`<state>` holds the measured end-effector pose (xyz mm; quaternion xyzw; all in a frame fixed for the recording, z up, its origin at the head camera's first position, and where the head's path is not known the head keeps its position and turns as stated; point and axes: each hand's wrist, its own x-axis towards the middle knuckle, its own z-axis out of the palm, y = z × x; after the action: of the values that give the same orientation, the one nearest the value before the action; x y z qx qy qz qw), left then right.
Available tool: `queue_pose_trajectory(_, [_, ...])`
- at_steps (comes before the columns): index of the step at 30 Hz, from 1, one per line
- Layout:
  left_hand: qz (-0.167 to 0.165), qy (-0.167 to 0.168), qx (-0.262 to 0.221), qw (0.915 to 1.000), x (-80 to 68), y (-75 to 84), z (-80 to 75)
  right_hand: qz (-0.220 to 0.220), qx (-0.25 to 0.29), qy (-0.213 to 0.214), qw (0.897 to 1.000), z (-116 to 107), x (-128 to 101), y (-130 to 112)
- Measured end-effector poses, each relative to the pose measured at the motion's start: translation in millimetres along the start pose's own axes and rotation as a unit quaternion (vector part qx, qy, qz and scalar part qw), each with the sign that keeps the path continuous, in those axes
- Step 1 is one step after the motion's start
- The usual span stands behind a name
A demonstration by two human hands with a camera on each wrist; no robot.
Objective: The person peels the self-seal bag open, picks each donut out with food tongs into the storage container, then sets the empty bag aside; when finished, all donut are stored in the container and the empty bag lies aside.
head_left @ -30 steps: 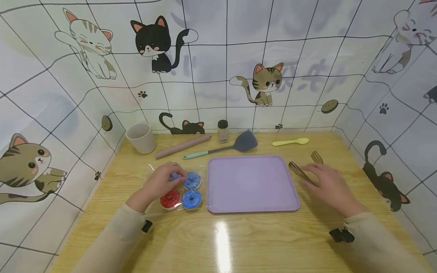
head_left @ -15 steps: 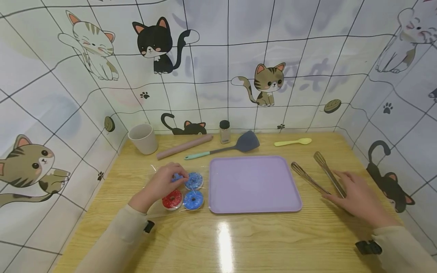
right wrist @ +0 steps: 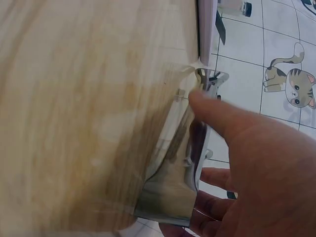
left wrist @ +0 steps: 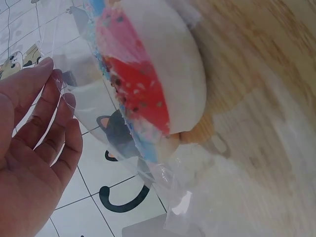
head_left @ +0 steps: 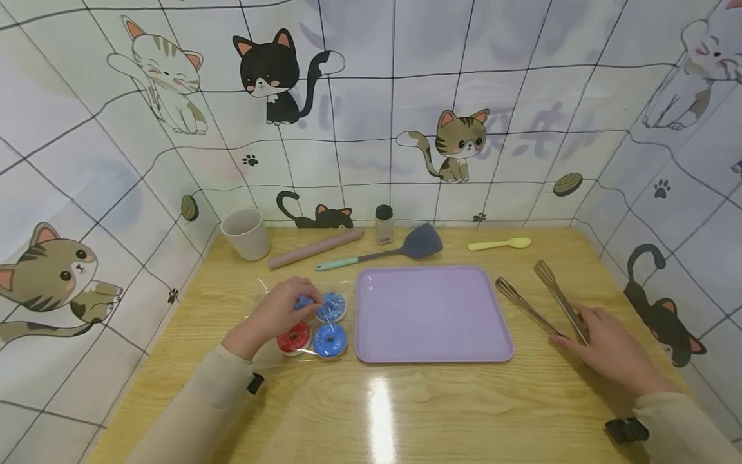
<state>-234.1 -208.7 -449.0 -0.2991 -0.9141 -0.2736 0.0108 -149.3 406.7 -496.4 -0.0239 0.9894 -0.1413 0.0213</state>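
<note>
In the head view my left hand (head_left: 278, 314) is over a clear plastic bag (left wrist: 81, 98) of several toy donuts at the left. Thumb and index fingertip pinch the film. A red donut (head_left: 294, 338) and a blue donut (head_left: 330, 340) lie at the near side, a speckled blue donut (head_left: 332, 307) behind them. Another blue one is partly hidden by the hand. At the right, my right hand (head_left: 608, 348) grips metal tongs (head_left: 561, 299) near the joined end, thumb on one arm and fingers on the other. Their slotted heads stand spread apart, pointing away from me.
A purple tray (head_left: 433, 356) lies between the hands. Behind stand a beige cup (head_left: 247, 237) and a black-capped shaker (head_left: 384, 225). A pinkish rolling stick (head_left: 315, 249), a spatula (head_left: 420, 242) and a yellow spoon (head_left: 500, 244) lie along the back, before a cat-patterned wall.
My right hand has shifted right and nearer to me along the tongs, from the heads to the joined end, and the tongs show more fully. My left hand stays at the donut bag.
</note>
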Motion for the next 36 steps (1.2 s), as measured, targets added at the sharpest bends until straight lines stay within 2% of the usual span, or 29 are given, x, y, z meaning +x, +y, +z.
queue_pose_trajectory(7, [-0.006,-0.009,0.005,0.9999,0.5,-0.8,-1.1,-0.024,0.041,0.034,0.998,6.7,1.5,2.2])
queue_pose_trajectory(13, [-0.014,-0.015,0.006,0.9998,-0.3,-2.3,-1.7,-0.038,0.084,0.099,0.991,6.7,-1.4,0.1])
queue_pose_trajectory(20, [-0.004,-0.004,0.008,1.0,0.0,1.5,-4.0,-0.073,0.084,0.142,0.984,0.4,-1.2,-13.7])
queue_pose_trajectory(32, [-0.015,0.01,-0.015,0.9997,0.3,1.4,-4.3,-0.13,0.062,0.131,0.981,-1.1,-0.5,-65.0])
queue_pose_trajectory(36, [-0.013,0.015,-0.014,0.9997,0.2,1.5,-4.8,-0.168,0.054,0.14,0.974,1.3,0.6,-83.4])
